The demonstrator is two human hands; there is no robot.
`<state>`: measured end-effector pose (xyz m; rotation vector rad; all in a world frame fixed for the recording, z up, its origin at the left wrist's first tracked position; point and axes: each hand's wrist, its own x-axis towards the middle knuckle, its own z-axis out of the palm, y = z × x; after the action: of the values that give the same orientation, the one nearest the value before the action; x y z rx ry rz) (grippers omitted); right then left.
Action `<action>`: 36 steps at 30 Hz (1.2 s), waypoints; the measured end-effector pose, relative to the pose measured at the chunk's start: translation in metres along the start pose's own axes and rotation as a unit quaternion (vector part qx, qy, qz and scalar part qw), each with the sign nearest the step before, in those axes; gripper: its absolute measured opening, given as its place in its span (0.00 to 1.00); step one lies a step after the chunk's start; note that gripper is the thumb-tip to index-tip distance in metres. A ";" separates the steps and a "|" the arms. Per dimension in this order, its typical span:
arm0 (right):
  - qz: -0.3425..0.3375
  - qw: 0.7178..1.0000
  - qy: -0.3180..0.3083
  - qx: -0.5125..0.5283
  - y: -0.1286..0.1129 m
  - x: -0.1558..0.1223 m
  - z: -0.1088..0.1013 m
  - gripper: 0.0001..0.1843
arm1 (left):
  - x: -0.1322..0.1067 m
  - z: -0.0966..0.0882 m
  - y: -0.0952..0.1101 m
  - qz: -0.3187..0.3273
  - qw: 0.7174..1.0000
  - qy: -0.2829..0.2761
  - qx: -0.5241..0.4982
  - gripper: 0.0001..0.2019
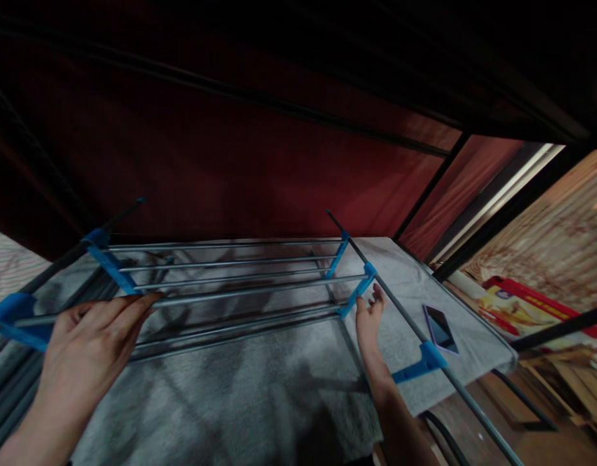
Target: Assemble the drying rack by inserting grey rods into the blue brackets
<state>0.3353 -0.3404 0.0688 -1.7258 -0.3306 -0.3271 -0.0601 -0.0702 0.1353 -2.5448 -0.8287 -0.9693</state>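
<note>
A rack of grey metal tubes and blue plastic brackets lies across the grey cloth. My left hand [94, 330] is closed over the left end of the nearest full-length tube [220, 296], beside a blue bracket [21, 317]. At the rack's right side, my right hand [370, 317] is close against another blue bracket [361, 291]. Its thumb and fingers are apart, and the fingers are slightly curled. A long side pole [400, 310] slants past this hand, with a further blue bracket [427, 362] lower on it.
A phone [441, 329] lies on the cloth-covered surface [230, 401] right of the rack. More tubes [17, 395] lie at the lower left. Dark frame bars and a red fabric wall [259, 175] stand behind. A red and yellow box [535, 307] is at the far right.
</note>
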 end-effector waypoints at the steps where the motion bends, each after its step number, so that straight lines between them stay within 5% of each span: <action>1: -0.003 1.000 -0.011 0.010 -0.001 0.010 0.002 0.30 | -0.001 0.001 -0.001 -0.003 1.000 -0.004 0.002 0.21; 6: -0.010 0.996 -0.064 0.065 -0.011 0.029 0.018 0.28 | 0.002 0.003 -0.007 0.003 1.000 -0.007 -0.027 0.20; 19: -0.011 0.999 -0.035 0.031 -0.018 0.034 0.022 0.29 | 0.006 0.007 -0.017 0.012 0.990 0.000 -0.137 0.15; 36: -0.041 0.998 -0.049 -0.013 -0.014 0.036 0.026 0.29 | 0.013 0.003 -0.021 0.042 0.991 -0.015 -0.127 0.17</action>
<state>0.3633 -0.3109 0.0909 -1.7616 -0.4713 -0.3069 -0.0628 -0.0466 0.1433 -2.7889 -0.6364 -1.0733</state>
